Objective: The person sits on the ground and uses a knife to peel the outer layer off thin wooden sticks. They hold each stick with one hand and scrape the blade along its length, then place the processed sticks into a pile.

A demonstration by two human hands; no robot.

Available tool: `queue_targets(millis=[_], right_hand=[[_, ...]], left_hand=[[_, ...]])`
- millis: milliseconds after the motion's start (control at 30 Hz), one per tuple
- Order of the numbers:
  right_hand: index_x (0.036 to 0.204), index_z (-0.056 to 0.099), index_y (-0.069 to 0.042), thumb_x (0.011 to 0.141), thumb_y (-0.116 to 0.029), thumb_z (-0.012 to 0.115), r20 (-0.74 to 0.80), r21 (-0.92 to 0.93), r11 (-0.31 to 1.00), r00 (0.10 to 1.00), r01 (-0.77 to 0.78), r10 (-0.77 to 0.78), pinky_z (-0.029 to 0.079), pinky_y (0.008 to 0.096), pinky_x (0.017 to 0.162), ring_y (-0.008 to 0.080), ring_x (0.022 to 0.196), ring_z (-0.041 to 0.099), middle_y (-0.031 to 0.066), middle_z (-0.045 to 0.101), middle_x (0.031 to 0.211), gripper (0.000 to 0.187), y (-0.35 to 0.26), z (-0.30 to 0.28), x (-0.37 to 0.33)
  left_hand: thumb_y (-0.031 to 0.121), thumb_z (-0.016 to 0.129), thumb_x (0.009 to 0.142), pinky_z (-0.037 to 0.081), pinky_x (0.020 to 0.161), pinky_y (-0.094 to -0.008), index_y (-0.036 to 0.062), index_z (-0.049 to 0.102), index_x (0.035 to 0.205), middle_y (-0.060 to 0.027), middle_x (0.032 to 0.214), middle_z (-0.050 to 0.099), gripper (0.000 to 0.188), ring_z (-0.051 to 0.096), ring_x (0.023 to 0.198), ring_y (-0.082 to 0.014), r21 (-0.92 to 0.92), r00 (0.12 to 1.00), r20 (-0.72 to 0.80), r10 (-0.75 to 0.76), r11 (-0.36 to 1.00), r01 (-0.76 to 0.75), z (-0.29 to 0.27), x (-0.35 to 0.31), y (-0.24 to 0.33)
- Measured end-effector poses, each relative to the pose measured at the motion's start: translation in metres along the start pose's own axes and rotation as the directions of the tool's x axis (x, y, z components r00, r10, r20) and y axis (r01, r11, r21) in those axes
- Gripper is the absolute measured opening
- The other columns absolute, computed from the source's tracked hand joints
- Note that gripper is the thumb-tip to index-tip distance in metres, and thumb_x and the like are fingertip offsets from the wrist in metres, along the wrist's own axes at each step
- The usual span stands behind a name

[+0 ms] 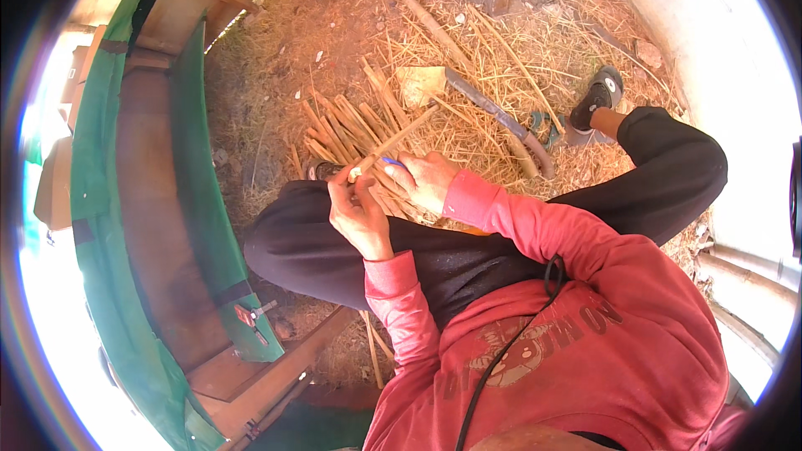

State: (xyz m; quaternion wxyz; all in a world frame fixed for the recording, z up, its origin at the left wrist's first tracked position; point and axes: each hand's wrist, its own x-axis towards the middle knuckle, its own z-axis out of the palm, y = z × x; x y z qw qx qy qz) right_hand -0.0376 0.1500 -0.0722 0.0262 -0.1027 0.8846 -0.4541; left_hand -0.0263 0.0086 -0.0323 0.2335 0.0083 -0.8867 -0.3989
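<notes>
My left hand is closed round the near end of a pale wooden stick, which slants up and away to the right. In my right hand is a small blue-handled tool, held close against the stick; its working end is too small to make out. Just beyond my hands, a pile of split wooden sticks lies on the ground, and some of it continues beneath my hands beside my dark trouser leg.
A wood block lies past the pile, next to a long grey piece with a brown curved end. A round pole rests on straw. At left stands a green-covered wooden trough; a small metal tool lies at its near end.
</notes>
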Motion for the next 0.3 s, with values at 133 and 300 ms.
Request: queue_targets(millis=[133, 300], right_hand=[[0.114, 0.062, -0.006, 0.101, -0.034, 0.051, 0.048, 0.02, 0.997, 0.997, -0.069, 0.068, 0.055, 0.0492, 0.055, 0.0394, 0.064, 0.067, 0.0222, 0.065, 0.088, 0.032, -0.003, -0.001, -0.002], [0.116, 0.062, -0.004, 0.102, -0.035, 0.051, -0.046, -0.247, 0.969, 0.999, 0.014, -0.027, 0.056, 0.0473, 0.055, 0.0364, 0.064, 0.069, 0.0214, 0.069, 0.095, 0.036, 0.066, 0.02, 0.004]], left_hand=[[0.001, 0.066, 0.09, 0.052, 0.06, -0.0292, 0.0041, 0.066, 0.101, -0.0092, 0.086, 0.067, 0.012, 0.064, 0.069, -0.0188, 0.0, 0.999, -0.027, 0.045, 0.999, -0.045, 0.002, 0.003, -0.002], [-0.006, 0.067, 0.085, 0.056, 0.067, -0.0304, 0.0033, 0.066, 0.103, -0.0129, 0.094, 0.068, 0.02, 0.069, 0.077, -0.0244, -0.001, 0.993, 0.048, 0.104, 0.995, -0.104, 0.005, 0.004, 0.001]])
